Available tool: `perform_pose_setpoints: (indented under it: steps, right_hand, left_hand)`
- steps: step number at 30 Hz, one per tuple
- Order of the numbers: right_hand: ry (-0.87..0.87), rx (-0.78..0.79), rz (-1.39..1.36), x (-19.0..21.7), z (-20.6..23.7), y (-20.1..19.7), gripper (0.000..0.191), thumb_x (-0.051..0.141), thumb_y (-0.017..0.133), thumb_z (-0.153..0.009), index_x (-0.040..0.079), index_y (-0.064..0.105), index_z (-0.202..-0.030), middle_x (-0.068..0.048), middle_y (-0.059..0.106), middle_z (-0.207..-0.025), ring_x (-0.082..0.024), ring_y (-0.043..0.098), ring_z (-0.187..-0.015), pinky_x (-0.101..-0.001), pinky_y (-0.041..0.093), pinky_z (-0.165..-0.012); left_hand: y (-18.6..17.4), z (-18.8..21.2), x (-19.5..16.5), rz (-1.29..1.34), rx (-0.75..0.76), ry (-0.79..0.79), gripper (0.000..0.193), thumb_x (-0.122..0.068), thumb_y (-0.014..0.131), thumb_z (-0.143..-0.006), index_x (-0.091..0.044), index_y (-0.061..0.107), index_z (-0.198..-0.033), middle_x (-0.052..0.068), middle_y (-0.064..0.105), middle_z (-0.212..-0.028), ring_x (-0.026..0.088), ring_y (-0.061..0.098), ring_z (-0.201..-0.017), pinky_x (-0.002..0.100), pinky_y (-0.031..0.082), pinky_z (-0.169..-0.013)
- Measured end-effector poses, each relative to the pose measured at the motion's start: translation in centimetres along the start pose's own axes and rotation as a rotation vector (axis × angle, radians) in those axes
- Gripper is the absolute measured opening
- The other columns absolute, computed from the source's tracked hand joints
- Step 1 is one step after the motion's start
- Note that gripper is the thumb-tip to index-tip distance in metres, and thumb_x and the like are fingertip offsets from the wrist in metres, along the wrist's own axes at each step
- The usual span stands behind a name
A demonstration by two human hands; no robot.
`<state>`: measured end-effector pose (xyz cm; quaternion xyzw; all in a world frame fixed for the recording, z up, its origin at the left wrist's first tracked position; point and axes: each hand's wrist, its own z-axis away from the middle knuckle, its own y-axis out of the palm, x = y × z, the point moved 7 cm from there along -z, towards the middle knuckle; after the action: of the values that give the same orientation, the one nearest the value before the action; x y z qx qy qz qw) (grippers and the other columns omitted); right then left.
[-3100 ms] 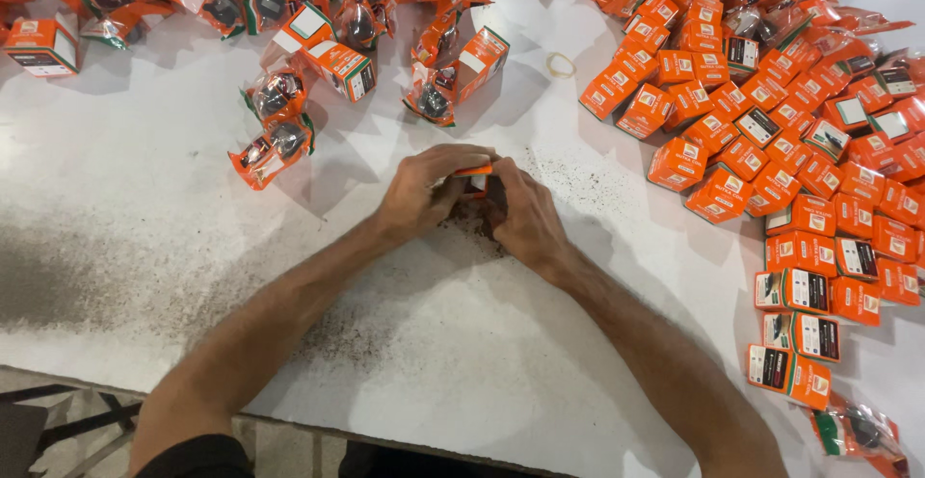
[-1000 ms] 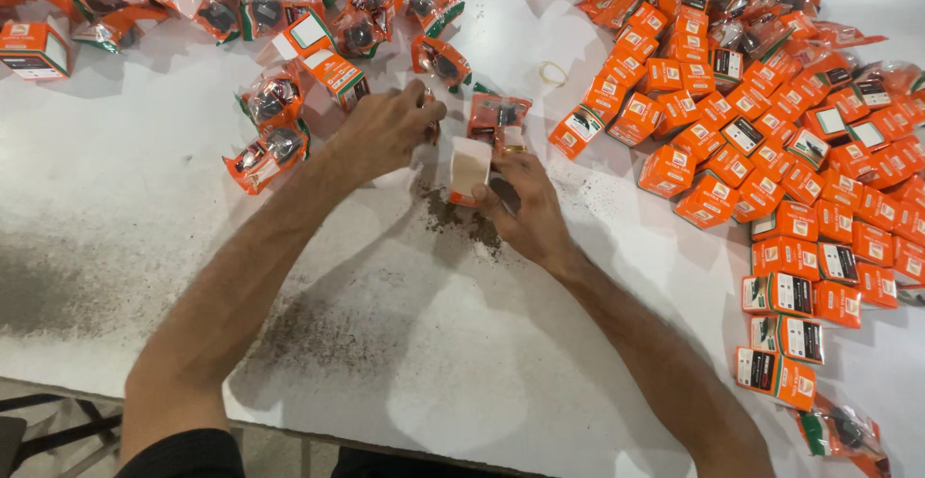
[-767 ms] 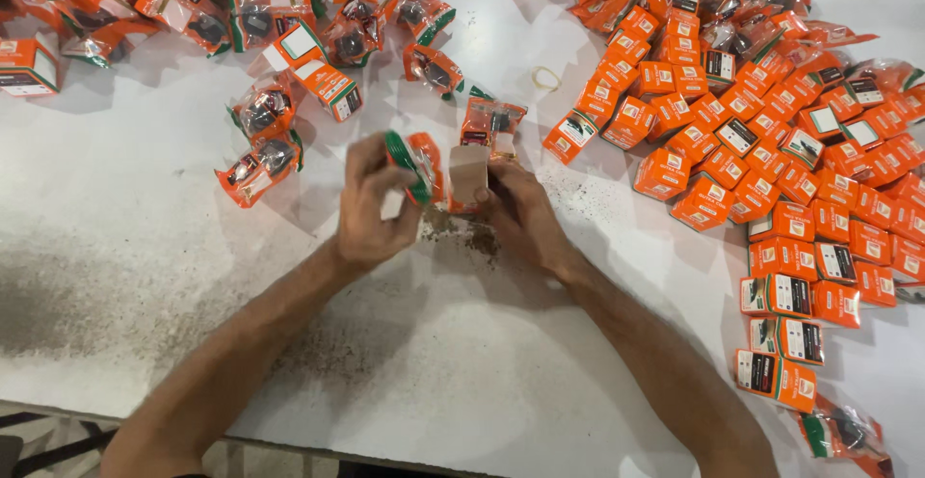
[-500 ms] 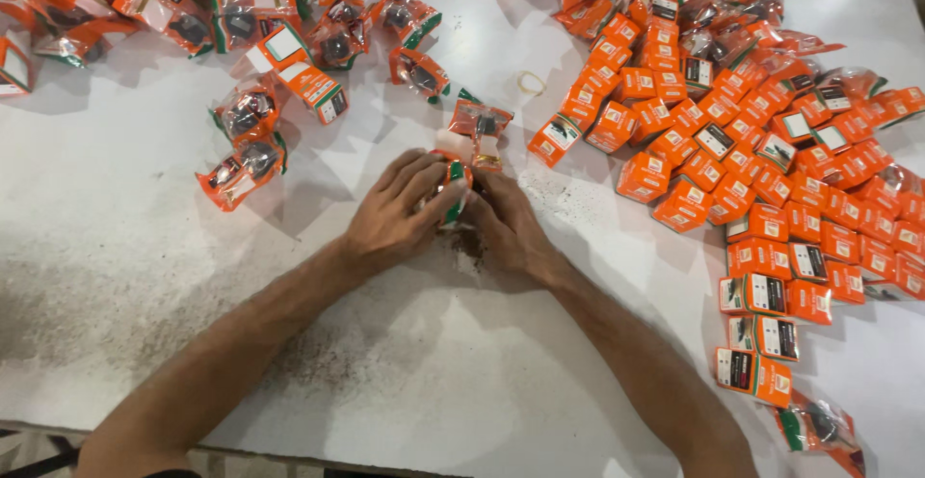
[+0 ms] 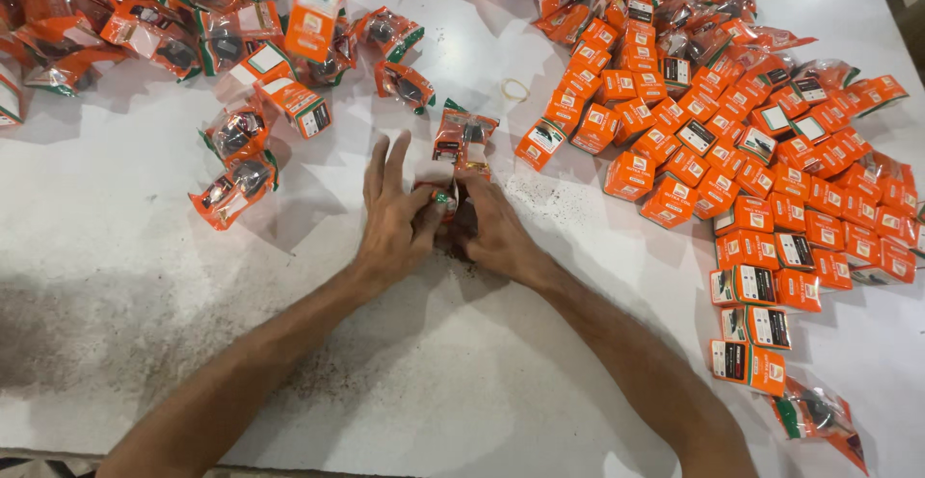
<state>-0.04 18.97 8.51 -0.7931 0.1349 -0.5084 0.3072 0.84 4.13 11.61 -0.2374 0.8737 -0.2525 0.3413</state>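
Note:
Both hands meet at the middle of the white table [image 5: 125, 276]. My left hand [image 5: 397, 216] and my right hand [image 5: 493, 231] together press on a small orange packet with a green edge [image 5: 441, 196], mostly hidden between the fingers. The left index and middle fingers stick out straight; the thumb and the other fingers pinch the packet. Just beyond the fingertips lies another clear orange pouch with a dark part inside [image 5: 462, 139].
Several small orange boxes [image 5: 761, 189] spread across the right side of the table. Several orange plastic pouches [image 5: 241, 44] are heaped at the back left. A rubber band [image 5: 516, 89] lies near the top middle. Dark dust marks the near table surface.
My left hand reached to the pouch pile at the left, brought back a packet, and both hands closed together over it at the table's middle.

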Motion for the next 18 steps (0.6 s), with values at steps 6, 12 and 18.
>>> perform_pose_setpoints:
  steps: [6,12,18]
  right_hand:
    - [-0.119,-0.054,0.068,-0.6,0.3,0.5,0.078,0.007,0.083,-0.078,0.002,0.044,-0.144,-0.024,0.059,-0.136,-0.042,0.054,-0.128,-0.0485,0.047,-0.106]
    - [-0.025,-0.057,-0.126,-0.1,0.6,0.4,0.072,-0.003,0.075,-0.083,0.005,0.037,-0.143,-0.017,0.066,-0.13,-0.034,0.071,-0.112,-0.0406,0.058,-0.087]
    - [-0.131,-0.083,-0.009,1.6,0.6,-0.1,0.064,-0.009,0.075,-0.079,0.006,0.051,-0.137,-0.019,0.068,-0.126,-0.036,0.071,-0.11,-0.0413,0.06,-0.089]
  left_hand:
    - [1.1,0.4,2.6,0.467,-0.086,-0.522,0.03,-0.007,0.072,-0.083,0.001,0.065,-0.111,0.019,0.051,-0.136,0.023,0.057,-0.082,0.038,0.053,-0.074]
    - [2.6,-0.2,4.3,0.548,0.076,-0.741,0.015,-0.006,0.064,-0.083,0.001,0.063,-0.095,0.013,0.071,-0.084,0.017,0.069,-0.074,0.035,0.058,-0.064]
    - [3.0,-0.6,5.3,0.471,0.088,-0.591,0.015,-0.006,0.065,-0.081,0.003,0.063,-0.092,0.013,0.07,-0.081,0.017,0.067,-0.074,0.034,0.056,-0.067]
